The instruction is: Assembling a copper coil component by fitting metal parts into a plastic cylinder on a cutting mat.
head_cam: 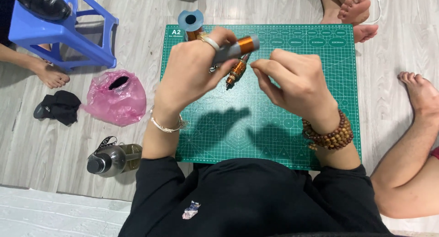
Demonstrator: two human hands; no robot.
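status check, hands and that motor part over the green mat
Left hand grips grey-and-copper cylinder. Right hand pinched, beside it. Copper rotor lies on mat beneath.

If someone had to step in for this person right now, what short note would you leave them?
Left hand: gripping a grey and copper cylindrical part, raised above the green cutting mat.
Right hand: fingers pinched near that part's end; whether it holds anything cannot be told.
A second copper-wound part sits below the hands, a blue tape roll at the mat's top edge.
Done and left: cannot be judged from this view.
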